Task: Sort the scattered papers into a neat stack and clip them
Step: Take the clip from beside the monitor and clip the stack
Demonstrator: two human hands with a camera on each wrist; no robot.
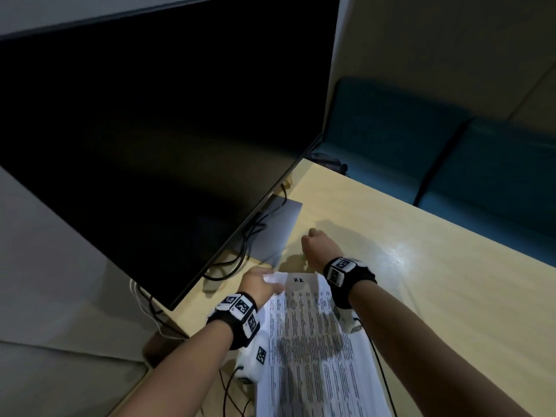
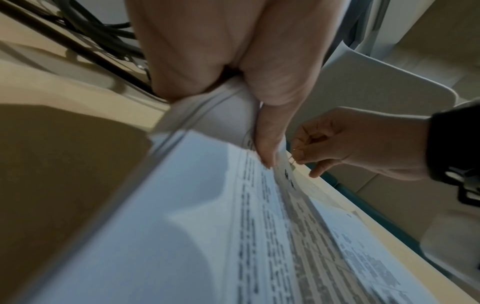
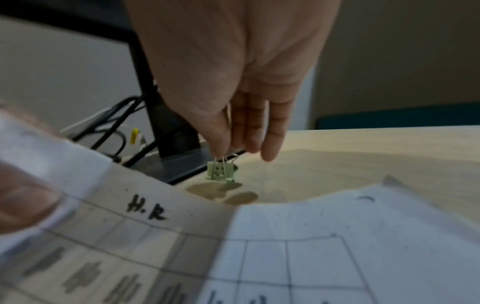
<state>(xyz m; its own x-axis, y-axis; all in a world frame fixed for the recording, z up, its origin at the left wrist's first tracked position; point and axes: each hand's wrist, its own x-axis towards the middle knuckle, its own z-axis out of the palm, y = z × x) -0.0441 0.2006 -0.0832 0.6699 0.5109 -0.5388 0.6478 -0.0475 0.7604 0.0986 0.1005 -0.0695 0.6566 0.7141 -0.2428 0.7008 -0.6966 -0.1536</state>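
The right hand (image 3: 233, 82) pinches the small pale-green metal binder clip (image 3: 222, 171) by its wire handles, just beyond the far short edge of the white printed paper stack (image 1: 310, 341), whose left corner the left hand (image 1: 257, 285) grips.

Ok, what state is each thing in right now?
paper stack: gathered, unclipped, far corner lifted
binder clip: off the stack, hanging by its wire handles
left hand: grips the stack's corner
right hand: pinches the clip's handles
monitor: screen dark
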